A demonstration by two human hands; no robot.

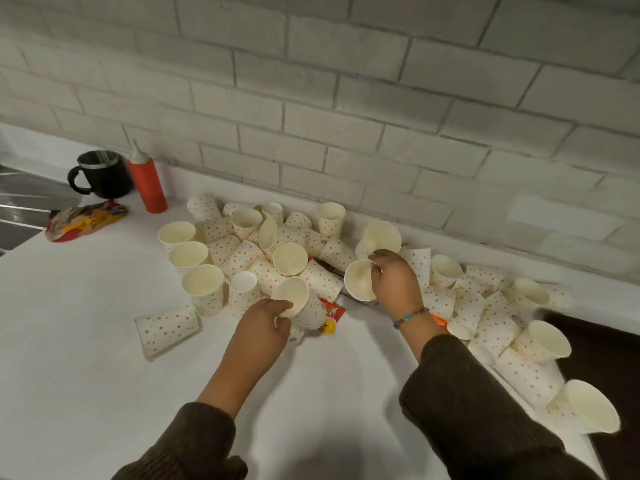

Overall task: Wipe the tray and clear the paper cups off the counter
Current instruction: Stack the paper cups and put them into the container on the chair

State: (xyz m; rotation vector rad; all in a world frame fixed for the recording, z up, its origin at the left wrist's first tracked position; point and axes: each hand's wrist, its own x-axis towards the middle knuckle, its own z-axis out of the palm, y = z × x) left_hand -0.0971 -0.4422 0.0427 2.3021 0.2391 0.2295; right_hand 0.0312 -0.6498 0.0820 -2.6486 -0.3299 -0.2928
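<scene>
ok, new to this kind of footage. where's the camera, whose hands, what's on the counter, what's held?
One picture, from a wide-angle camera worn on a person's head, looking down. No machine: each grip is a bare hand. The left grip holds a tilted dotted cup; the right grip pinches the rim of a second cup. On the white counter lies a heap of paper cups, some upright, some tipped, with a small red sachet among them. Back left stand a black mug and a red squeeze bottle, near a colourful bundle.
</scene>
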